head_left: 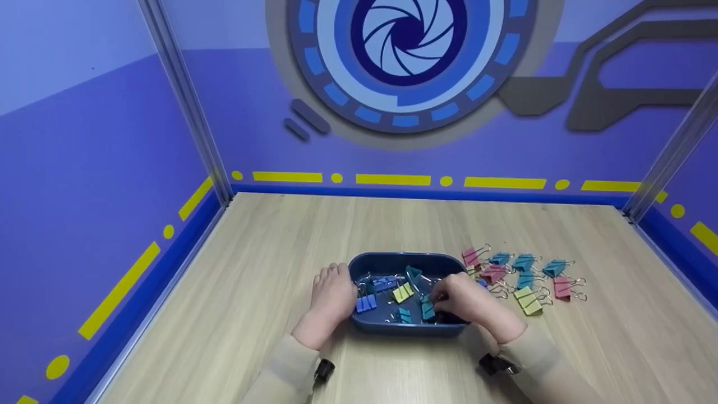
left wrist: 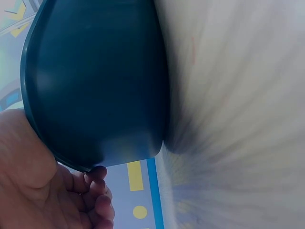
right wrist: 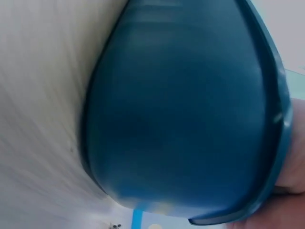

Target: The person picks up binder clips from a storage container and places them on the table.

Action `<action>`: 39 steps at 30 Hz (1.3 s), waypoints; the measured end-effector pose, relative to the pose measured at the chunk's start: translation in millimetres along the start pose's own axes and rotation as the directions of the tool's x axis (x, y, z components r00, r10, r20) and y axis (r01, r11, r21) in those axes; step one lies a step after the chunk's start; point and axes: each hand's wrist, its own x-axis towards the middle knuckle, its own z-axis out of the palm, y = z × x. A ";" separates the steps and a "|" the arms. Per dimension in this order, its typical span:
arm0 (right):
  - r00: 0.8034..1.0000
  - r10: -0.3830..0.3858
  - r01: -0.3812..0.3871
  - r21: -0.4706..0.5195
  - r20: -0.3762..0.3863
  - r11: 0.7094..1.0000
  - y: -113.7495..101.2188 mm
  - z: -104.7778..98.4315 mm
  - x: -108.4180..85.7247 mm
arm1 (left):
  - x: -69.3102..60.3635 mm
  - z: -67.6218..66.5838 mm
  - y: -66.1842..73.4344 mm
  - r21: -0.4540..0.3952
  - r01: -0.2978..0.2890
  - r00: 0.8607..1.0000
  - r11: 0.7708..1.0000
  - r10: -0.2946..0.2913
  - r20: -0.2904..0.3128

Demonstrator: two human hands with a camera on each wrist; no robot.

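A dark blue box (head_left: 409, 330) stands on the table and holds several binder clips. Inside are blue clips (head_left: 366, 303), a yellow clip (head_left: 403, 292) and teal ones. My left hand (head_left: 335, 293) grips the box's left rim; its curled fingers (left wrist: 102, 205) show past the rim in the left wrist view. My right hand (head_left: 464, 297) reaches over the right rim, thumb and fingers bent down at a teal binder clip (head_left: 427, 310) that they seem to pinch. The box wall (right wrist: 181, 114) hides those fingertips in the right wrist view.
Right of the box lie several more binder clips on the wooden table (head_left: 252, 269): pink (head_left: 562, 288), teal (head_left: 524, 261) and yellow (head_left: 528, 301), some close together. Blue panels (head_left: 112, 185) wall the table at the left, back and right.
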 end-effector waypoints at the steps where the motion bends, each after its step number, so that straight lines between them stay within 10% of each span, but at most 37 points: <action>1: 1.000 0.013 -0.013 0.009 0.005 1.000 -0.1 -1.7 -0.3 | 0.1 0.2 0.0 0.000 0.001 1.000 1.000 -0.001 0.002; 22: 0.996 0.087 -0.083 0.172 -0.018 0.982 15.8 -34.9 -9.5 | 1.3 0.9 0.0 0.005 0.027 0.999 1.000 -0.027 0.033; 39: 0.969 0.240 -0.220 0.238 -0.058 0.946 25.9 -98.7 -42.5 | 0.6 0.9 -0.2 0.005 0.009 1.000 1.000 -0.009 0.013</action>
